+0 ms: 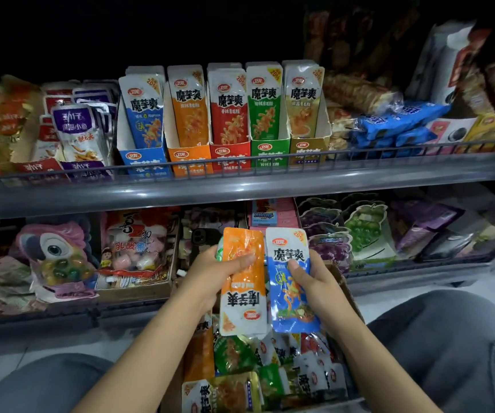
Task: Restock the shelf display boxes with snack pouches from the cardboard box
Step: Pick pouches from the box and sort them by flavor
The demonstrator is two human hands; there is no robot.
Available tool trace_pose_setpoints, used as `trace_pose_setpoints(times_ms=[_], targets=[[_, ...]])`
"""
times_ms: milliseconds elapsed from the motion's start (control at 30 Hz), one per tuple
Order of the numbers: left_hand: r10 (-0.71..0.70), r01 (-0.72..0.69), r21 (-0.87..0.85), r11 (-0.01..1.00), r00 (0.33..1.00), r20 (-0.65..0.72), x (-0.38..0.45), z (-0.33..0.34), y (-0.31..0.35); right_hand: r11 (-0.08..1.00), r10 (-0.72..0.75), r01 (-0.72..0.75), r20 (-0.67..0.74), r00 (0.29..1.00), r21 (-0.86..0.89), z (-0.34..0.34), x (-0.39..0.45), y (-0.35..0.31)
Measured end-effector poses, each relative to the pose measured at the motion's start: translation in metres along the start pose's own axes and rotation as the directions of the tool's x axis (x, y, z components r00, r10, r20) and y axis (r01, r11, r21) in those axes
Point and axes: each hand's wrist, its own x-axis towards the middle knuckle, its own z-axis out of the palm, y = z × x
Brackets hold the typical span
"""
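My left hand [210, 275] grips an orange snack pouch [244, 305], upside down, with a green pouch edge [219, 252] behind it. My right hand [314, 281] holds a blue pouch [292, 296] upright, right beside the orange one. Both hover over the cardboard box [348, 290], which is full of mixed pouches [258, 365]. On the upper shelf stand five display boxes: blue [143, 160], orange [188, 158], red [230, 155], green [270, 152] and gold [309, 149], each with pouches standing in it.
A wire rail [240, 163] runs along the upper shelf's front edge. Purple and red fish snacks [76, 129] sit left of the display boxes, blue packs [395, 123] right. The lower shelf holds candy bags [58, 257] and grape jelly packs [362, 231]. My knees [449, 338] flank the box.
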Motion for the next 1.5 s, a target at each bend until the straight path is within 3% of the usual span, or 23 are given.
trace_pose_setpoints(times_ms=[200, 367, 533, 667, 800, 1067, 1200, 1367, 1500], targets=[[0.071, -0.071, -0.009, 0.997, 0.997, 0.044, 0.006, 0.014, 0.020, 0.976, -0.181, 0.173, -0.050, 0.982, -0.135, 0.015, 0.015, -0.033], [0.170, -0.169, 0.040, 0.985, 0.985, -0.021, 0.012, 0.011, 0.047, 0.972, -0.171, 0.175, 0.042, 0.984, -0.156, 0.020, 0.033, -0.059], [0.253, -0.246, 0.076, 0.966, 0.963, -0.090, 0.015, -0.004, 0.080, 0.992, -0.112, 0.120, 0.163, 0.980, -0.044, 0.015, 0.062, -0.108], [0.302, -0.301, 0.023, 0.953, 0.946, -0.120, 0.021, -0.014, 0.094, 0.968, -0.117, 0.159, 0.209, 0.971, -0.192, 0.026, 0.084, -0.146], [0.357, -0.376, -0.043, 0.926, 0.905, -0.229, 0.026, -0.024, 0.104, 0.929, -0.229, 0.269, 0.176, 0.957, -0.253, 0.037, 0.104, -0.183], [0.348, -0.421, -0.063, 0.905, 0.816, -0.462, 0.029, -0.067, 0.113, 0.822, -0.455, 0.486, 0.170, 0.874, -0.298, 0.118, 0.150, -0.237], [0.293, -0.391, -0.113, 0.913, 0.824, -0.484, 0.025, -0.087, 0.115, 0.799, -0.505, 0.515, 0.118, 0.855, -0.310, 0.174, 0.176, -0.249], [0.262, -0.379, -0.154, 0.913, 0.831, -0.490, 0.022, -0.106, 0.115, 0.783, -0.465, 0.446, 0.069, 0.883, -0.434, 0.216, 0.192, -0.252], [0.240, -0.368, -0.189, 0.911, 0.842, -0.483, 0.016, -0.113, 0.113, 0.709, -0.490, 0.485, 0.138, 0.861, -0.512, 0.227, 0.205, -0.235]])
